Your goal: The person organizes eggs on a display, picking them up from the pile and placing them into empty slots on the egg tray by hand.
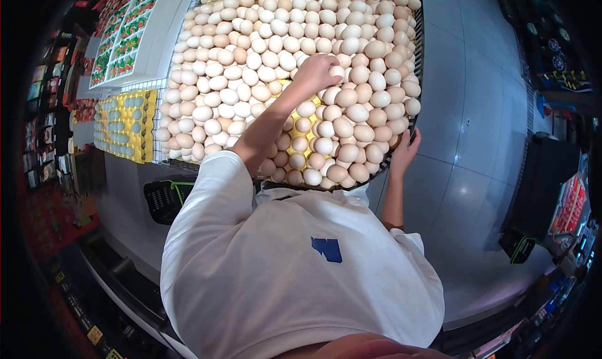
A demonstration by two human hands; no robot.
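My left hand (316,73) reaches over the middle of a wide heap of eggs. Its fingers are curled round a pale egg (337,74), partly covering it. Below that wrist, a yellow egg tray (301,133) shows between the eggs, with some of its cups bare. My right hand (406,151) is beside the near right corner of the display, at its dark rim (419,77). Its thumb and fingers are apart, and I see nothing held in them. Brown and cream eggs (357,112) lie close by, stacked in layers up to that edge.
Left of the heap, yellow trays of pale eggs (125,124) rest on a wire rack. White boxes with red and green printing (128,39) stand behind them. A black basket (164,199) is at lower left. Grey tiled floor (464,108) runs along the right, bordered by shelving.
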